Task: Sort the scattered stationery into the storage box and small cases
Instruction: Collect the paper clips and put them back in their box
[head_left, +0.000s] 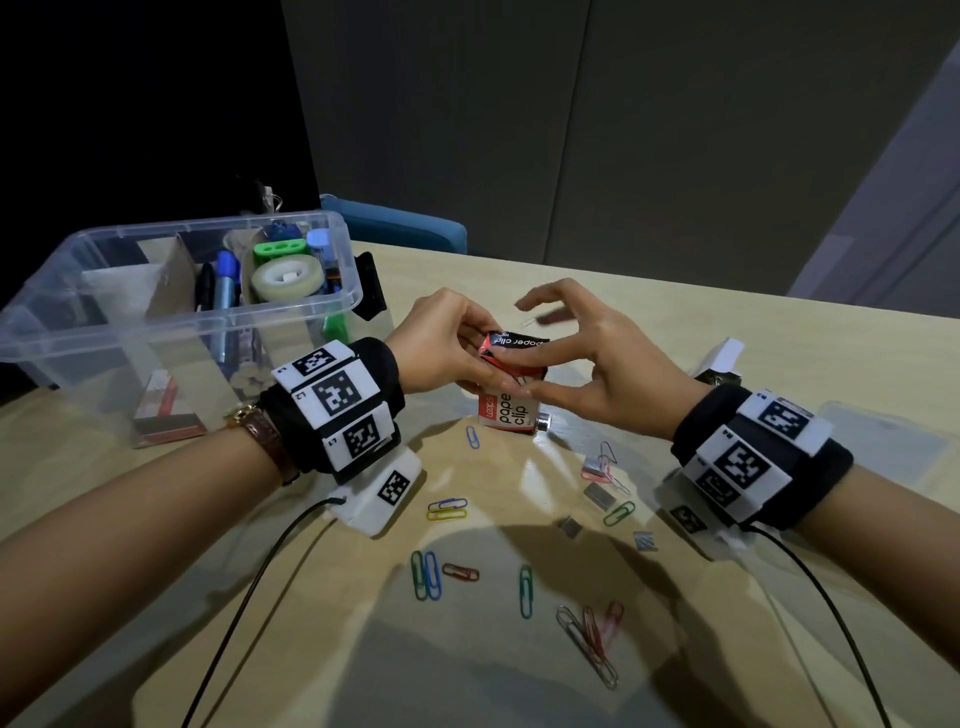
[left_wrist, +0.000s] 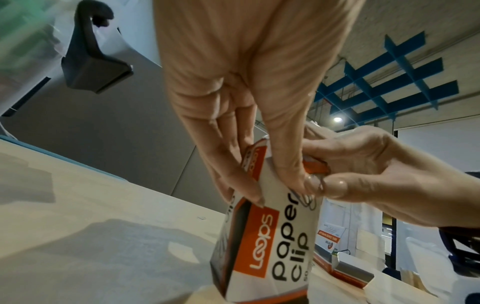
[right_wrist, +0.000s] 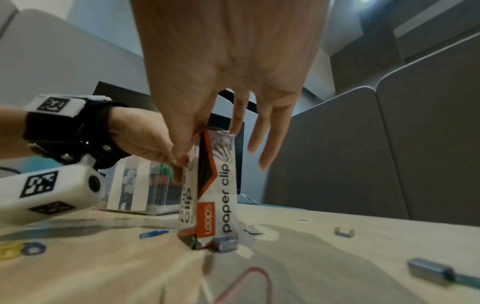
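Head view: both hands on paper clip box, mid-table

Paper clip box (head_left: 511, 402) stands upright on the table (head_left: 675, 322), just right of the clear storage box (head_left: 171, 312). Left hand (head_left: 441, 345) grips its upper part, fingers curled round the top and side. Right hand (head_left: 576, 358) pinches the top flap (head_left: 514, 343) between thumb and index; other fingers spread free. Left wrist view: both thumbs meet at the box's top edge (left_wrist: 309, 170).

Loose paper clips (head_left: 447, 509) and staple strips (head_left: 600, 493) lie scattered on the table nearer the person. Storage box holds a tape roll (head_left: 285, 278) and pens (head_left: 224, 283). One staple strip (right_wrist: 227, 244) touches the paper clip box base.
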